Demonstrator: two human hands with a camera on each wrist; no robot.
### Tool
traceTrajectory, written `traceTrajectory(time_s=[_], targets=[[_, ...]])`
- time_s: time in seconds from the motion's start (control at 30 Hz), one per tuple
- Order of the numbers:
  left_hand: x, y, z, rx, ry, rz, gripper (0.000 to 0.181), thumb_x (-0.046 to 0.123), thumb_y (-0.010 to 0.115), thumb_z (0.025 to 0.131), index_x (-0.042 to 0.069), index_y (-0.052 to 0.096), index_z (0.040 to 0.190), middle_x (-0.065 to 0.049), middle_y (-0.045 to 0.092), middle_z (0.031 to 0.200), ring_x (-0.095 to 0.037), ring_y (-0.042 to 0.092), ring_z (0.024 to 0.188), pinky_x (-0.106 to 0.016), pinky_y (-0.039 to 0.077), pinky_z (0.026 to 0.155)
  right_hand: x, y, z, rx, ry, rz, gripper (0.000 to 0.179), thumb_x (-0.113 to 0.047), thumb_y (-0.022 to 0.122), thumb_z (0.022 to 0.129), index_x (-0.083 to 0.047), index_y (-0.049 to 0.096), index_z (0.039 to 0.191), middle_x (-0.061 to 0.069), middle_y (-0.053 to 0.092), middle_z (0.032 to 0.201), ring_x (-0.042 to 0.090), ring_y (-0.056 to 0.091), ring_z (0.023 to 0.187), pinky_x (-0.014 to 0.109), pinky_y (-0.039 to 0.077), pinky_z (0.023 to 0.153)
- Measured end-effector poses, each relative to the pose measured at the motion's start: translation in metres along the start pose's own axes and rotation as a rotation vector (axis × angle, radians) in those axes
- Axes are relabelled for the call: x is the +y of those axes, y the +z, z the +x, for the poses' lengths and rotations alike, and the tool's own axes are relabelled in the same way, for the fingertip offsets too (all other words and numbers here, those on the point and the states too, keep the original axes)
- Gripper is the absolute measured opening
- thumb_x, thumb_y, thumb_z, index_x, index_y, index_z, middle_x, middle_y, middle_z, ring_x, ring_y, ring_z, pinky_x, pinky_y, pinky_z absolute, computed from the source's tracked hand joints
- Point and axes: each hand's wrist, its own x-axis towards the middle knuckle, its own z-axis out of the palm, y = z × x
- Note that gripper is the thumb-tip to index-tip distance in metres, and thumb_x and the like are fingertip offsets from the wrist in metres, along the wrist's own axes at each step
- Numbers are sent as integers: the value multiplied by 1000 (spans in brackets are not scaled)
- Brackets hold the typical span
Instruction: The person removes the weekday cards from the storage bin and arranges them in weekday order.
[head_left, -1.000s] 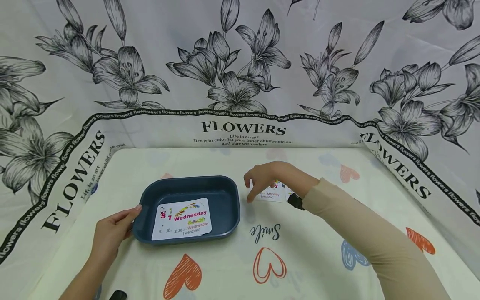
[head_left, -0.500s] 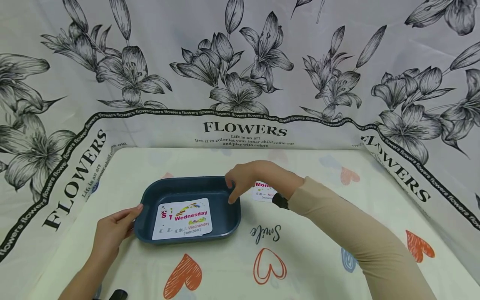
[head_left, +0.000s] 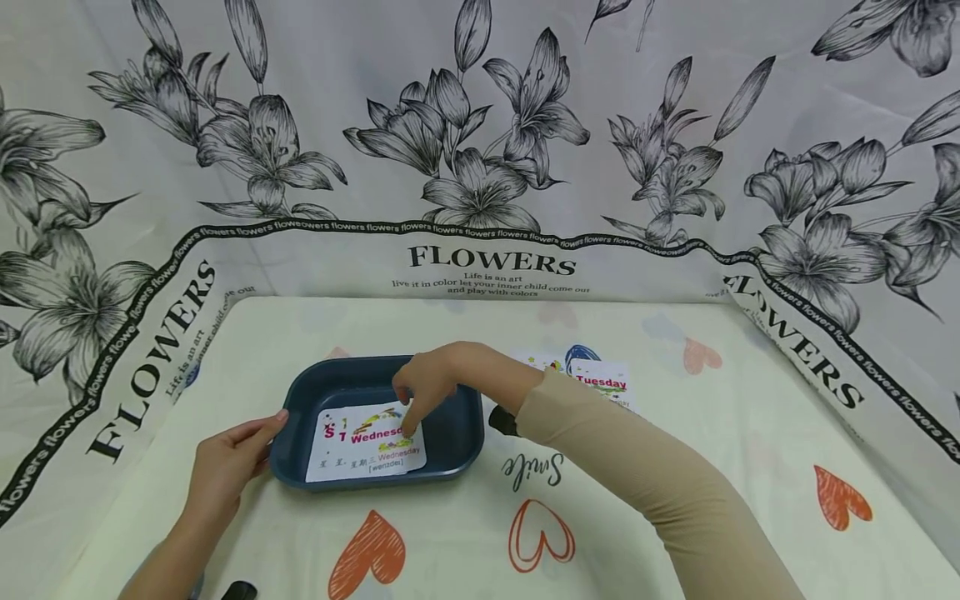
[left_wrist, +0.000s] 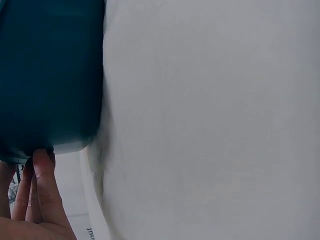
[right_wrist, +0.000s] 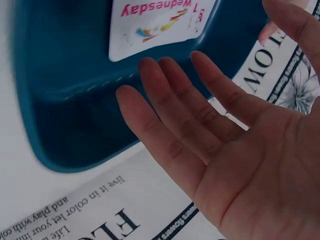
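A dark blue rectangular tray [head_left: 456, 425] sits on the light tablecloth. White cards lie in it, the top one a card reading "Wednesday" [head_left: 352, 461]; parts of others show at its left edge. My left hand [head_left: 225, 467] holds the tray's left end, thumb at the rim and fingers against the outer wall, as the left wrist view shows. My right hand [head_left: 431, 385] is over the tray, its fingertips overlapping the Wednesday card in the head view. In the right wrist view the right fingers [right_wrist: 175, 115] are extended and apart, with nothing between them.
To the right of the tray lies a card reading "Tuesday" [head_left: 600, 379], with another card [head_left: 542, 360] partly hidden behind my right forearm. A patterned flower curtain [head_left: 480, 167] stands upright behind the table.
My right hand has moved left, from near the cards on the right to over the Wednesday card in the tray. The Tuesday card has come into view. My left hand stays on the tray.
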Motion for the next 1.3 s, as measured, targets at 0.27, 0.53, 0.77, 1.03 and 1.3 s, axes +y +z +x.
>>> traceTrajectory(time_s=[0.27,0.53,0.77,1.03,1.3], targets=[[0,-1,0,0,3,18,70,53,67,76,-2,59,119,18,62,76,0,62,65,-19,52,57,-15,6,15,41,-20,-6,40,-46,67,79,-20,56,107,-6,54,97,11,53,83,24,48,64],[0,-1,-1,-6,10,7,69,53,67,76,-2,60,118,19,62,77,0,62,65,-19,52,58,-20,14,30,61,-9,-56,42,-45,66,80,-16,57,110,-6,58,97,9,53,85,26,46,75],[1,-1,-2,7,6,2,66,53,68,76,0,63,115,19,62,75,-1,61,64,-19,51,57,-27,20,48,58,11,-87,42,-42,65,82,-13,56,110,-4,57,96,9,52,85,24,46,78],[-1,1,-3,3,-5,-9,64,53,68,75,2,65,113,19,63,76,0,61,66,-20,50,57,-33,27,58,66,68,-120,56,-40,69,80,-13,51,125,-4,58,104,9,53,89,24,45,83],[-1,0,-3,7,-5,2,67,54,67,76,0,63,116,19,62,78,1,61,67,-20,51,57,-36,32,69,77,97,-154,62,-44,70,78,-20,48,131,-5,56,116,10,51,95,27,45,89]])
